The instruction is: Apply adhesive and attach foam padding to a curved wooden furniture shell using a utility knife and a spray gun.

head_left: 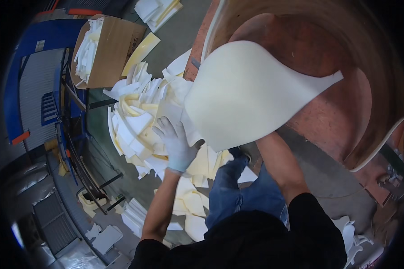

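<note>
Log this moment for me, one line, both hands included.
left hand: open, gloved, near white sheet | right hand: hidden by sheet | sheet: curved | scraps: heaped beyond left hand | box: holding white pieces

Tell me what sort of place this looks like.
Probably a factory or workshop floor, judging by the loose heap of irregular white and yellowish sheet pieces, the brown cardboard box filled with white strips, and the blue-framed grey metal equipment.

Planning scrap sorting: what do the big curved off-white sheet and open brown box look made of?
Big curved off-white sheet: perhaps foam or flexible plastic, matte; it bends smoothly without creases.
Open brown box: likely cardboard, dull; flat tan walls with dark printing.
</note>
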Available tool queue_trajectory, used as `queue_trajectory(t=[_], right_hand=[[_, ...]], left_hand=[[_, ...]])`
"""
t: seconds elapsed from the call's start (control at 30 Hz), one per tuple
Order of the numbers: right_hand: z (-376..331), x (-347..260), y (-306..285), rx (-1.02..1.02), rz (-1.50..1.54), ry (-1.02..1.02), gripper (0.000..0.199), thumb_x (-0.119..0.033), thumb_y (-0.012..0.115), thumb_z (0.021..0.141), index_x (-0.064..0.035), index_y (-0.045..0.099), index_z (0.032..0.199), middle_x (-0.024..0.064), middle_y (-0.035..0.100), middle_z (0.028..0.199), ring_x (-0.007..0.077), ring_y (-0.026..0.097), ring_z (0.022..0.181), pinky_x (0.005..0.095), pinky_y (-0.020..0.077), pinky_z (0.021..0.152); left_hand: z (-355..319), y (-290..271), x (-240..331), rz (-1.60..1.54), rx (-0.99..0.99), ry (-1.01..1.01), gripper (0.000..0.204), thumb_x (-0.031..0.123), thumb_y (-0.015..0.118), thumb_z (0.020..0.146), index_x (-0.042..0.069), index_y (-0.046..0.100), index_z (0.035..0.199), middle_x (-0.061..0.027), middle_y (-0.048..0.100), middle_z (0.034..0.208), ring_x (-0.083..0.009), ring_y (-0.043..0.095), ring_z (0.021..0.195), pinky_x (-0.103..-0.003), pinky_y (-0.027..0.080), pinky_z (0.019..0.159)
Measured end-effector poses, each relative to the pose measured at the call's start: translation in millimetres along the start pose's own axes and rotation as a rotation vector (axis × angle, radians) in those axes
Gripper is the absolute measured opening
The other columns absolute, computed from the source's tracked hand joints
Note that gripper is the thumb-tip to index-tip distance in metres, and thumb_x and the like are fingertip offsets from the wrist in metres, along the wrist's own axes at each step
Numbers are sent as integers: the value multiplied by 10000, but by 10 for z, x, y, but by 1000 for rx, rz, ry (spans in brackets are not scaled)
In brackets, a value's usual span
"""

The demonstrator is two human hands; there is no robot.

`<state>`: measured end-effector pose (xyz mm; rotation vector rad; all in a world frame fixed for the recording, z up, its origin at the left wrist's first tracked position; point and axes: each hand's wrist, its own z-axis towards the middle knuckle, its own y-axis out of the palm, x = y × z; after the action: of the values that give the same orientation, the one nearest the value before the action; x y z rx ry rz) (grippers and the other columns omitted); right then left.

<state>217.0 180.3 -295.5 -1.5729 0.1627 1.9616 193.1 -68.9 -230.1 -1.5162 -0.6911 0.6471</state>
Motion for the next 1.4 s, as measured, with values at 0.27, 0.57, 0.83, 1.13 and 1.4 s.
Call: queue_trajectory(t=[0.27, 0.57, 0.83, 1.13, 1.4], right_hand=[[-94, 201, -30, 97, -178, -233, 198, -243, 686, 913, -62, 732, 978, 74, 721, 815, 200, 678, 690, 342, 557, 647], [328, -242, 48, 15, 350, 347, 218, -232, 643, 849, -69, 748, 949, 93, 726, 769, 202, 685, 623, 343, 569, 626], [190, -99, -44, -187, 943, 337, 123, -81, 680, 838, 29, 726, 871, 91, 698, 718, 134, 604, 596, 276, 469, 544], [235, -195, 26, 11, 195, 265, 138, -101, 722, 827, 37, 721, 840, 73, 693, 700, 104, 589, 590, 275, 474, 549], [243, -285, -35, -58, 20, 333, 145, -107, 743, 840, 14, 739, 918, 81, 706, 747, 150, 638, 656, 302, 503, 603]], left_hand=[[993, -418, 413, -25, 501, 573, 565, 131, 677, 852, 112, 569, 1406, -239, 380, 1555, -513, 249, 1465, -689, 139, 1171], [1024, -479, 32, -133, 713, 379, 428, 24, 645, 837, 143, 695, 1244, -86, 702, 1120, -279, 653, 1056, -393, 498, 899], [1112, -315, -159, 325, 926, 562, 680, 79, 829, 728, 195, 626, 1367, -115, 672, 1192, -265, 672, 1033, -387, 542, 846], [1074, -208, -179, 321, 892, 418, 808, 20, 791, 682, 261, 578, 1424, -44, 634, 1310, -275, 636, 1095, -407, 507, 927], [881, -376, 690, -884, 767, 101, 432, 230, 728, 931, -50, 583, 1226, -160, 657, 1102, -235, 645, 992, -357, 524, 841]])
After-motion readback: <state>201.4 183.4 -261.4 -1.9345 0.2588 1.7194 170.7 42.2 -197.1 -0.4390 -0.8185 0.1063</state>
